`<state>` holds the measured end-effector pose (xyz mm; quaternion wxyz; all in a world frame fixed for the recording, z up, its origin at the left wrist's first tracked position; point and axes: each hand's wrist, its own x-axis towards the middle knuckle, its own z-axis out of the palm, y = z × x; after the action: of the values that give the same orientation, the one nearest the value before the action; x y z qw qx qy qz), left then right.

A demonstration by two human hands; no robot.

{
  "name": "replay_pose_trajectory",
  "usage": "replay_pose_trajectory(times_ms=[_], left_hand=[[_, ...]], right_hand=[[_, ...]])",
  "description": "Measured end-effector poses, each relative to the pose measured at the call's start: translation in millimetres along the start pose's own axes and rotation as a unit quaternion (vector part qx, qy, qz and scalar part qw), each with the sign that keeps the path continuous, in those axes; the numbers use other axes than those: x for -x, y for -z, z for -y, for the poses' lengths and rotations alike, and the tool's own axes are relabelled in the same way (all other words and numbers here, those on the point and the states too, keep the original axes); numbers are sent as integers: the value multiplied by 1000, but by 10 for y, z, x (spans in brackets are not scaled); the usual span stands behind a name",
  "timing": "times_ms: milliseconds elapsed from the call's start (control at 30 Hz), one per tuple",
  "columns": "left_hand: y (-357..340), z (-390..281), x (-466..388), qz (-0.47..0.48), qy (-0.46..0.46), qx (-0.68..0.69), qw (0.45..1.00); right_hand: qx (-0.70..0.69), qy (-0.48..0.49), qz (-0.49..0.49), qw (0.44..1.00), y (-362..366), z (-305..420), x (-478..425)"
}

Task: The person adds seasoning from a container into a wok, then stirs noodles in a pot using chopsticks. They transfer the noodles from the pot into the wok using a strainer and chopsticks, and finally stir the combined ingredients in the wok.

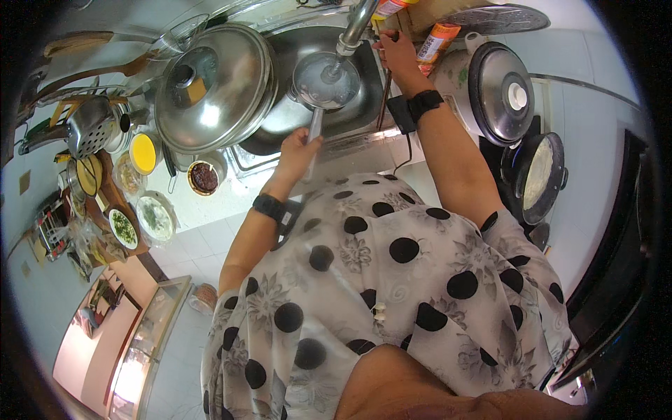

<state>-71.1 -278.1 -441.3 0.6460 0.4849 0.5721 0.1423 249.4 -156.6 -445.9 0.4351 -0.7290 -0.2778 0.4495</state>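
My left hand (299, 151) is closed around the handle of a small saucepan (326, 84), which is over the metal sink (278, 131). Water runs from the faucet (353, 31) into the pan. To the right of the faucet, my right hand (400, 55) is at the sink's far right edge, its fingers bent; whether it holds anything cannot be told. A pair of brown chopsticks (385, 100) lies along the sink's right rim just below that hand. An orange packet (438, 44) bearing writing stands beside my right fingers.
A large lidded steel wok (220, 89) covers the sink's left part. A rice cooker (501, 94) stands to the right, with a pan of pale food (541, 173) below it. On the left counter are a jar of dark red paste (203, 177), a yellow bowl (144, 153) and plates of chopped food (124, 228).
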Motion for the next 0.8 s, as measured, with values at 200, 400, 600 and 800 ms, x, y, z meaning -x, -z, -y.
replay_pose_trajectory(times_ms=[200,400,600,800], left_hand=[[8,99,-20,-9,-17,-7,1000],[15,-52,48,12,-2,31,999],[-2,-63,88,11,-12,47,999],[12,-51,111,0,-36,-9,999]], right_hand=[[-40,-42,-4,998,-10,141,117],[-51,-60,-1,997,-1,230,178],[-72,-56,4,996,1,176,165],[-52,-60,14,997,24,183,141]])
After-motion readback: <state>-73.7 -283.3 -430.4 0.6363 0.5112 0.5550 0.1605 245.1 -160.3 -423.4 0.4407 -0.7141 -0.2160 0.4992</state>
